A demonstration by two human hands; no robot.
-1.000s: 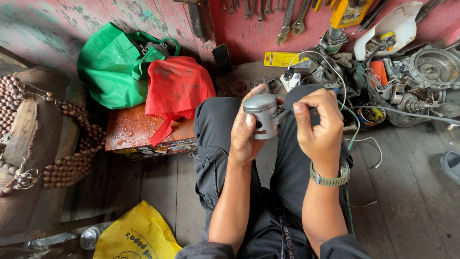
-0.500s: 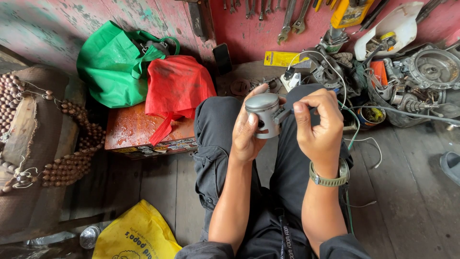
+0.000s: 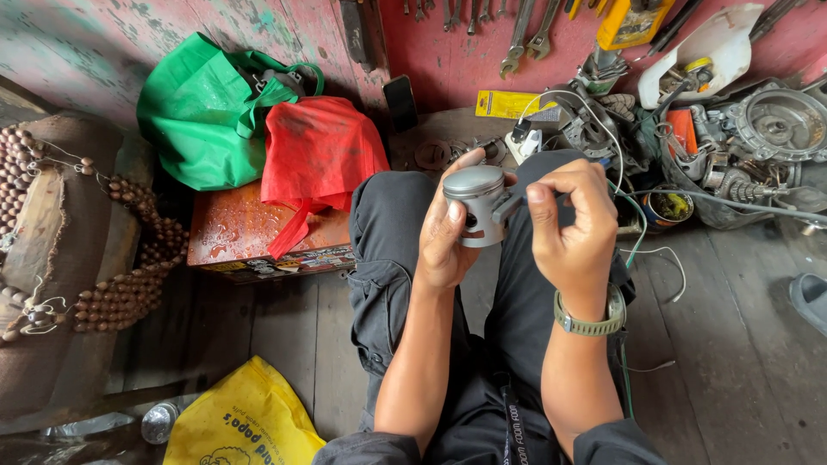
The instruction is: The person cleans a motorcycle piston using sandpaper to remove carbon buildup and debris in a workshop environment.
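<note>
Left hand (image 3: pixel 444 237) wraps a grey metal piston (image 3: pixel 479 205) from the side, crown up, held above the lap so the side hole faces the right hand. Right hand (image 3: pixel 570 226) pinches a short dark pin (image 3: pixel 510 205) at that hole, fingers closed on it; how far it sits in, cannot tell. Person sits on a plank floor (image 3: pixel 732 362). Red bag (image 3: pixel 320 155) lies on a box just left of the knee; engine parts (image 3: pixel 758 138) and hanging wrenches (image 3: pixel 517 34) along the wall.

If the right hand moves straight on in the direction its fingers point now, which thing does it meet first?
The right hand points left, and its fingers already pinch a thin grey metal pin. Straight on it would probably meet the round grey metal piston held in the left hand. Depth looks about equal.
</note>
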